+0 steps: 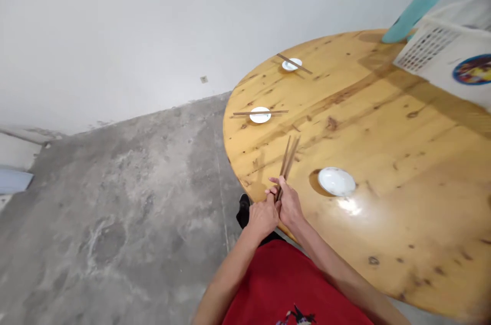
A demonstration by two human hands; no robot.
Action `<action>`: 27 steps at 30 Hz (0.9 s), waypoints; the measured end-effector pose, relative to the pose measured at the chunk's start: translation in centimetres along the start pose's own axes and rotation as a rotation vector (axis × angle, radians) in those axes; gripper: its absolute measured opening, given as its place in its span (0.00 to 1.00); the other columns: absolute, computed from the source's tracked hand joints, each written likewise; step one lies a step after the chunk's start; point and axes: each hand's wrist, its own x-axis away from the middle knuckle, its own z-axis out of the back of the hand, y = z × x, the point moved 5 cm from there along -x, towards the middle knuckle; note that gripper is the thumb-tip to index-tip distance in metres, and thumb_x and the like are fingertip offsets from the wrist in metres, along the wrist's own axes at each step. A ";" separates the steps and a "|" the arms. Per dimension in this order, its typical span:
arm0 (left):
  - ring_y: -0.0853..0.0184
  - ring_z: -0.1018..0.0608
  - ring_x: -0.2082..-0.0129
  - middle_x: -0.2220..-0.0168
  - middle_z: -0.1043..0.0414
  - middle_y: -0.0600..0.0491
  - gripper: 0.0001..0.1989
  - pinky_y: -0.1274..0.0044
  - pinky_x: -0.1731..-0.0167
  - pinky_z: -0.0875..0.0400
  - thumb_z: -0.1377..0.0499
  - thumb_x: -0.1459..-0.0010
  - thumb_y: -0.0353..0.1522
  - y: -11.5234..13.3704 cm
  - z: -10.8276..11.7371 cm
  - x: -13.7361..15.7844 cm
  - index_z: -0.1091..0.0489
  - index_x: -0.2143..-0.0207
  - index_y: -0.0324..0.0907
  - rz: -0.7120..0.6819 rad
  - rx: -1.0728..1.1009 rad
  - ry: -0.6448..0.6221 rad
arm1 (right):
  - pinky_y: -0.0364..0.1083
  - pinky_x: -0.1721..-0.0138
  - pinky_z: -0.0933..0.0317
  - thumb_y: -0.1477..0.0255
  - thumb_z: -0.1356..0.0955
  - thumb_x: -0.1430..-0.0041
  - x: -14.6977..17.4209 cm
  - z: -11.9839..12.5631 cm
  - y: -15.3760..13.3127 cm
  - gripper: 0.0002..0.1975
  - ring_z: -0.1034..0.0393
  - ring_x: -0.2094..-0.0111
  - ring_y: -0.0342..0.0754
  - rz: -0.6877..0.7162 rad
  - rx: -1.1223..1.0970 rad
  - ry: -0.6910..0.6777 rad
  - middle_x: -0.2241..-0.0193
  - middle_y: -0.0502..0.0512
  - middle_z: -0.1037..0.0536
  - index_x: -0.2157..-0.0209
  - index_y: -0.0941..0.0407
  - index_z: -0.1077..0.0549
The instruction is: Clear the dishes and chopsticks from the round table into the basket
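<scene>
We hold a bundle of brown chopsticks (288, 159) over the near edge of the round wooden bench (383, 161), their tips pointing away from us and fanning slightly apart. Our right hand (289, 205) has its grip clenched around the lower ends of the sticks, and our left hand (264, 215) presses against it from the side, its grip also closed on the same ends. Just to the right of our hands a small white dish (336, 181) lies bare on the bench. Farther along the edge a second dish (260, 115) carries a pair of chopsticks (261, 112) laid across it, and beyond that a third dish (291, 64) has another pair (294, 64) resting over it. At the far side stand a teal cylinder (416, 8) and, touching it, a white perforated basket (445, 44). Grey concrete floor (115, 212) lies left of the bench.
</scene>
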 end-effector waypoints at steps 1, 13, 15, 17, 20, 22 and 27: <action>0.51 0.16 0.57 0.56 0.19 0.37 0.26 0.61 0.55 0.24 0.58 0.27 0.40 -0.5 0.8 -1.1 0.41 0.34 0.37 -0.021 -0.034 -0.026 | 0.41 0.75 0.33 0.50 0.20 0.59 -0.9 -0.8 0.0 0.27 0.31 0.78 0.43 0.008 -0.021 0.012 0.83 0.42 0.35 0.66 0.55 0.24; 0.57 0.19 0.56 0.57 0.21 0.44 0.17 0.68 0.54 0.26 0.52 0.28 0.41 -4.3 7.9 -11.9 0.31 0.49 0.42 -0.383 -0.351 -0.260 | 0.38 0.85 0.54 0.55 0.20 0.60 -10.2 -5.3 -3.2 0.23 0.54 0.86 0.35 0.079 -0.255 0.167 0.85 0.40 0.40 0.71 0.56 0.27; 0.59 0.20 0.53 0.54 0.22 0.46 0.15 0.70 0.51 0.27 0.51 0.28 0.40 -4.7 10.6 -14.6 0.30 0.51 0.43 -0.433 -0.282 -0.135 | 0.38 0.86 0.59 0.55 0.21 0.58 -10.9 -5.6 -4.2 0.22 0.57 0.86 0.34 0.104 -0.235 0.182 0.87 0.39 0.43 0.71 0.56 0.27; 0.58 0.23 0.48 0.50 0.25 0.43 0.14 0.69 0.47 0.29 0.50 0.29 0.37 -5.3 14.2 -18.2 0.31 0.47 0.42 -0.428 -0.272 0.072 | 0.38 0.86 0.61 0.54 0.22 0.58 -11.3 -5.7 -4.8 0.22 0.57 0.87 0.34 0.118 -0.227 0.199 0.87 0.39 0.43 0.71 0.56 0.27; 0.53 0.28 0.41 0.42 0.31 0.37 0.18 0.64 0.42 0.33 0.47 0.31 0.33 -6.1 19.1 -24.0 0.35 0.41 0.38 -0.411 -0.378 0.292 | 0.38 0.86 0.62 0.55 0.22 0.59 -11.6 -5.8 -4.9 0.22 0.57 0.86 0.33 0.113 -0.213 0.244 0.86 0.41 0.40 0.71 0.57 0.26; 0.52 0.30 0.40 0.41 0.32 0.36 0.20 0.63 0.41 0.35 0.45 0.32 0.32 -6.4 21.1 -27.5 0.36 0.40 0.37 -0.414 -0.461 0.343 | 0.38 0.86 0.63 0.55 0.22 0.59 -11.8 -6.1 -4.5 0.22 0.58 0.86 0.33 0.101 -0.207 0.287 0.86 0.42 0.39 0.72 0.59 0.26; 0.54 0.25 0.47 0.49 0.27 0.39 0.13 0.64 0.46 0.31 0.45 0.32 0.31 -7.0 22.3 -33.2 0.31 0.47 0.37 -0.468 -0.632 0.263 | 0.38 0.86 0.64 0.55 0.23 0.60 -13.4 -8.0 -3.5 0.23 0.59 0.87 0.32 0.106 -0.250 0.380 0.84 0.44 0.36 0.72 0.59 0.25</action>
